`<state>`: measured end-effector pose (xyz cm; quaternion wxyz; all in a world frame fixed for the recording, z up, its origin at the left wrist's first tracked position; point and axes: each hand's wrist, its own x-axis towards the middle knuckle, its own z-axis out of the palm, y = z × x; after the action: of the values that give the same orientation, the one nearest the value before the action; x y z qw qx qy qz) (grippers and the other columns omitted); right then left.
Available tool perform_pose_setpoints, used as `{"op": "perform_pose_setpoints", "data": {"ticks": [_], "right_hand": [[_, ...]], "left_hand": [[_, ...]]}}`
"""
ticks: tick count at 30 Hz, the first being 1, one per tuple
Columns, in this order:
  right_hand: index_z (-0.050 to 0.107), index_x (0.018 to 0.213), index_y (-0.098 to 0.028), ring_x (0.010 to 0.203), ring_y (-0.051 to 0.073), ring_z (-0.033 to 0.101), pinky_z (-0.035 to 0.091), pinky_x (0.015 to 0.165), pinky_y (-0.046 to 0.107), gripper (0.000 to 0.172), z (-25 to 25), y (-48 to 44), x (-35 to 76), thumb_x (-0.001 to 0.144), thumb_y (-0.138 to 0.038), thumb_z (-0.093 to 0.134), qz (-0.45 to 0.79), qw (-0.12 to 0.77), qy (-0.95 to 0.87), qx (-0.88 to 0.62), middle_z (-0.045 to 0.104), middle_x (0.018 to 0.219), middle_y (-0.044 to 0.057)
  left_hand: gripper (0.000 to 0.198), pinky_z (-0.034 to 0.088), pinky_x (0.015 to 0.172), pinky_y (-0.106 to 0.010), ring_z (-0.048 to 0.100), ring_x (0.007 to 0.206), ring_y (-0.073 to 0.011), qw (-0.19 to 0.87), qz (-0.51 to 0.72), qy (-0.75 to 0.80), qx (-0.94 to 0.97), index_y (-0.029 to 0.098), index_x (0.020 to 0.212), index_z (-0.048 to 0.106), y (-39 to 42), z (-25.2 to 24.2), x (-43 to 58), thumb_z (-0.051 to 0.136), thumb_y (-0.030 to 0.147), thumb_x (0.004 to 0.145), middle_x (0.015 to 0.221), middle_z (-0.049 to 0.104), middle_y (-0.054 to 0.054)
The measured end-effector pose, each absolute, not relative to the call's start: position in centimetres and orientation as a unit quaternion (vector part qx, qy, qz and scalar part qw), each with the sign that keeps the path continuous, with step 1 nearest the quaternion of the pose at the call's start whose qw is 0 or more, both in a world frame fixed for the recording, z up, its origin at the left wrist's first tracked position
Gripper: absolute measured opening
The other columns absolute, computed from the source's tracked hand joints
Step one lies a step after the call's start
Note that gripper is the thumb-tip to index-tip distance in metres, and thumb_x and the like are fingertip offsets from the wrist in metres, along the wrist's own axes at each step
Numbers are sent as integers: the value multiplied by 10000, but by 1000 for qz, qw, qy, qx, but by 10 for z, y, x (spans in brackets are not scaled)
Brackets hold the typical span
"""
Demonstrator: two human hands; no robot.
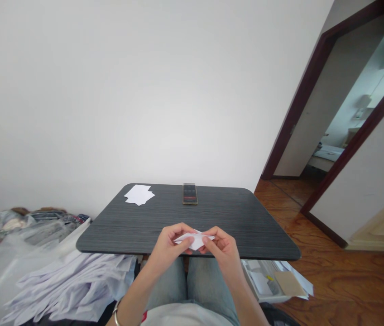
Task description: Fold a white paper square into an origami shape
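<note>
A small folded piece of white paper [197,242] is held between my two hands, just above the near edge of the dark table [226,217]. My left hand [172,243] pinches its left side, thumb on top and fingers behind. On the right side, my right hand [221,245] grips it the same way. The paper has pointed ends and visible creases; parts of it are covered by my fingers. Several loose white sheets [139,194] lie overlapping at the table's far left. A phone [189,194] rests near the far edge, its screen dark with a red strip.
White cloth [73,285] and clear plastic bags [12,258] are heaped left of the table. A white bin [263,283] with papers and cardboard stands below right. Behind the table rises a white wall [165,90]; a doorway with a dark frame [300,97] is at right.
</note>
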<state>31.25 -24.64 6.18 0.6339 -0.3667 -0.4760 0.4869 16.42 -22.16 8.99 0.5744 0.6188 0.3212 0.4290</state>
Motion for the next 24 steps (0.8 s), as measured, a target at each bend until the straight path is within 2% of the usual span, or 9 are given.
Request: {"op": "perform_pose_setpoints", "data": {"ticks": [5,13,17,24], "right_hand": [[625,655,-164,506,90,546,463,484,179,168,69,-250,308,660,-314,701,508,646,-450,-349,628,582,-12],[667,698,-156,505,108,564,472,502,209,161,72,-254,307,659,-309,696,546,645,-408,-346,660,606,19],[689,724,-154,533,116,566,488,519,225,175,70,-253,310,652,-313,694,539,649,-405,-353,671,653,36],[699,746,-155,533,123,578,503,529,232,189,71,-254,313,641,-312,694,538,661,-378,-361,659,620,28]], "left_hand": [[217,445,494,-203,534,542,-109,572,439,321,614,119,705,615,-226,97,168,654,329,670,630,617,-23],[201,439,511,-201,539,552,-106,595,452,306,589,119,721,625,-226,97,166,659,311,670,630,623,-23],[194,438,514,-199,541,565,-109,587,455,313,591,120,709,625,-226,98,166,661,306,667,638,625,-27],[174,436,538,-213,554,583,-125,544,456,329,623,124,691,627,-226,99,166,647,296,675,656,638,-33]]}}
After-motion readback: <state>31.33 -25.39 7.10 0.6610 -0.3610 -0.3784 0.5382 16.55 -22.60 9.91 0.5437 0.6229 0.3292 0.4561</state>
